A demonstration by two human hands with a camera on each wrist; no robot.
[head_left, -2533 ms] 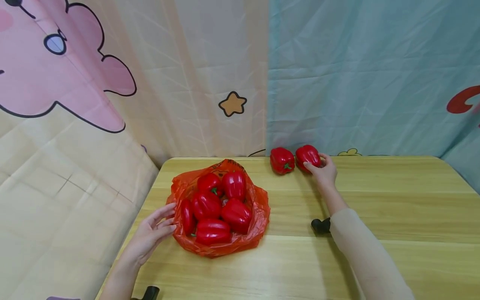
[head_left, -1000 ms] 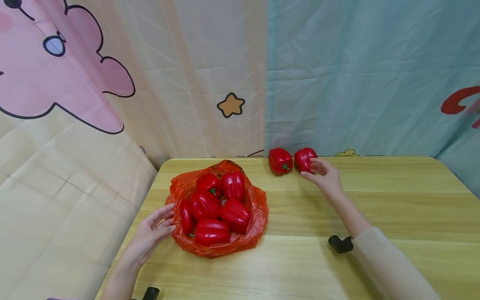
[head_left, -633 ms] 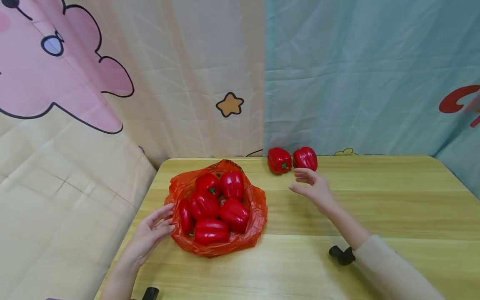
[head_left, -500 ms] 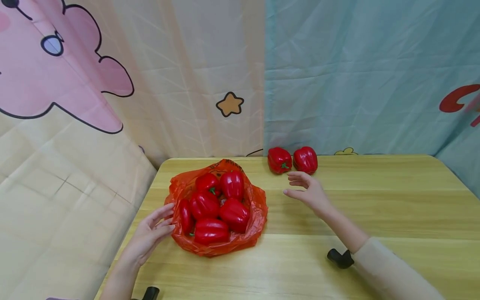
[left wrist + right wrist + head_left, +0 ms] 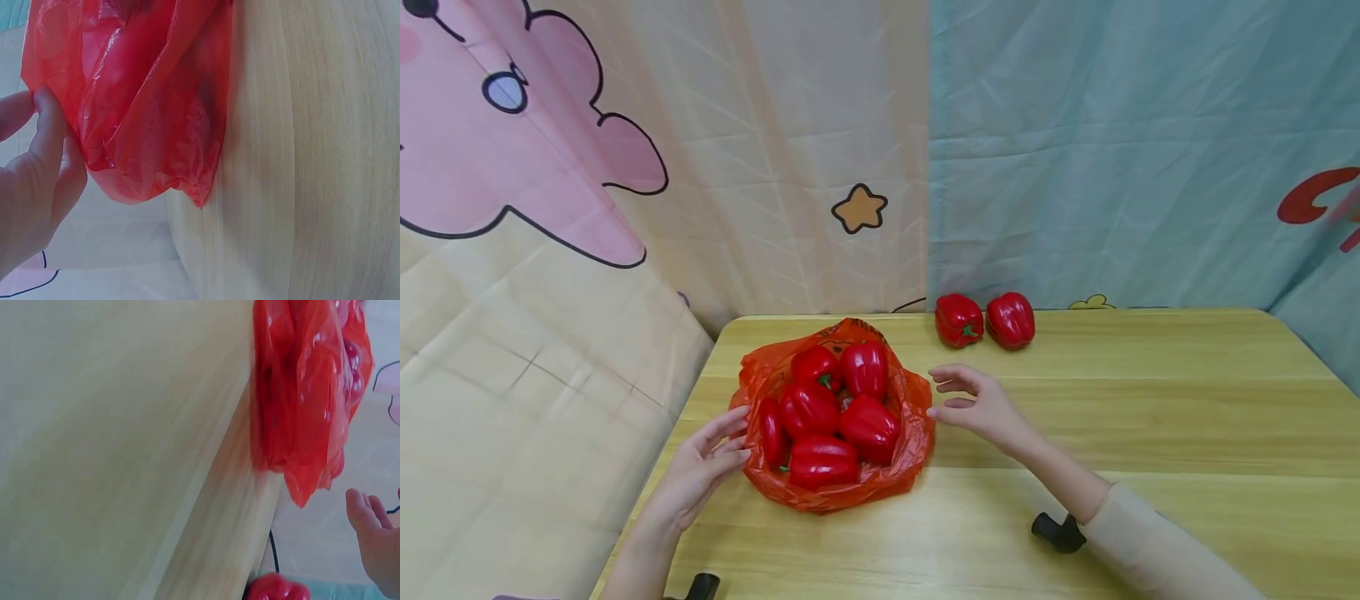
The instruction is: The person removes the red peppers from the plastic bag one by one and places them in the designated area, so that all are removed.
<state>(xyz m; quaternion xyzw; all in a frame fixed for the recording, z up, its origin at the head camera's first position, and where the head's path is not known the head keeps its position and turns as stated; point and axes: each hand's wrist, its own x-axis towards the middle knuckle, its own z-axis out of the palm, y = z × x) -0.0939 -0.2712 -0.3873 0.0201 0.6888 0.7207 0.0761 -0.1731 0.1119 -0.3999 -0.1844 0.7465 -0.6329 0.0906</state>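
Observation:
An orange-red plastic bag (image 5: 921, 417) stands with its mouth spread on the table, and several red bell peppers (image 5: 823, 462) lie inside it. At the bag's left side is my left hand (image 5: 696, 471), its relaxed fingers touching the plastic; the left wrist view shows the fingertips (image 5: 45, 103) against the bag's edge. My right hand (image 5: 981, 408) hovers by the bag's right rim with nothing in it, fingers loosely bent and apart from the thumb. In the right wrist view a small gap separates that hand from the bag (image 5: 306, 412).
Two more red bell peppers, the left one (image 5: 958, 321) with its green stem forward and the right one (image 5: 1011, 321), sit side by side at the table's back edge. Behind the wooden table (image 5: 1150, 400) hangs a printed curtain (image 5: 1075, 167).
My right hand has let go of the right-hand pepper at the back and moved left and nearer to the bag. The left hand has stayed at the bag's side.

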